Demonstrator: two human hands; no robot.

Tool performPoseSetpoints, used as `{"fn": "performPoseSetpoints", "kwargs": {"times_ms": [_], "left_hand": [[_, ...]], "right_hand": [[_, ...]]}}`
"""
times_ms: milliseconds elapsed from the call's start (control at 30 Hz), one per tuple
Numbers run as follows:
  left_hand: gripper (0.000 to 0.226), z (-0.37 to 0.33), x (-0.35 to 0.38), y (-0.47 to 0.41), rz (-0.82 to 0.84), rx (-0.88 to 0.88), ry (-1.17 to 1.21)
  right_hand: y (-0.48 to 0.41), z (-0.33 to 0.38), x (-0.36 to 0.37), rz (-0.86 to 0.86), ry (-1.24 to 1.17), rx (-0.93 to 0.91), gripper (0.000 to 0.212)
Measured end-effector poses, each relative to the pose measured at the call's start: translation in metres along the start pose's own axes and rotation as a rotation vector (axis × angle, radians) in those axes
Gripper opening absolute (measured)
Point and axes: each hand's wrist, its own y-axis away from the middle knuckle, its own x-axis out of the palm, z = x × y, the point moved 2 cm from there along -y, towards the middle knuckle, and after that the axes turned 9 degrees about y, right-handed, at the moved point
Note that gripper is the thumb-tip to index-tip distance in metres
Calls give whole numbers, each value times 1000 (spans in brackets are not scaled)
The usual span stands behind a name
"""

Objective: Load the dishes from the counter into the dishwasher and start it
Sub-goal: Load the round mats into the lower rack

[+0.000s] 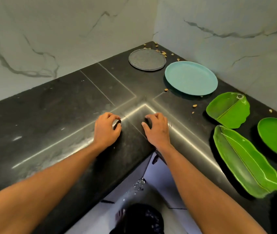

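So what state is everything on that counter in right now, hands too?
Left hand, fingers loosely curled, resting on the counter, holding nothing.
Right hand, the same.
Grey plate, lying flat, crumbs beside it.
Teal plate, lying flat, empty.
Green leaf dishes, four, flat, unstacked, one cut off by the frame.

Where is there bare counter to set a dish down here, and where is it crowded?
Bare: the counter left of the left hand, up to the marble wall, and the stretch between the right hand and the grey plate. Crowded: the right run, where the teal plate and green leaf dishes lie close together, crumbs among them.
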Motion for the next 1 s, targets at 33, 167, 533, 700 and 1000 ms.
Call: {"fn": "performPoseSetpoints", "kwargs": {"times_ms": [33,167,533,700,1000], "left_hand": [[21,0,6,-16,3,-4,-2],[20,4,31,-93,-15,21,-48],[37,15,72,-224,-2,-63,-182],[44,16,78,-227,18,-75,-219],[44,16,79,-229,15,-83,-240]], "right_hand": [[-14,2,4,-10,-1,2,30],[-88,5,22,-59,5,22,30],[-267,4,54,-176,153,184,59],[-314,3,54,-257,168,397,65],[-340,2,55,-265,118,543,55]]}}
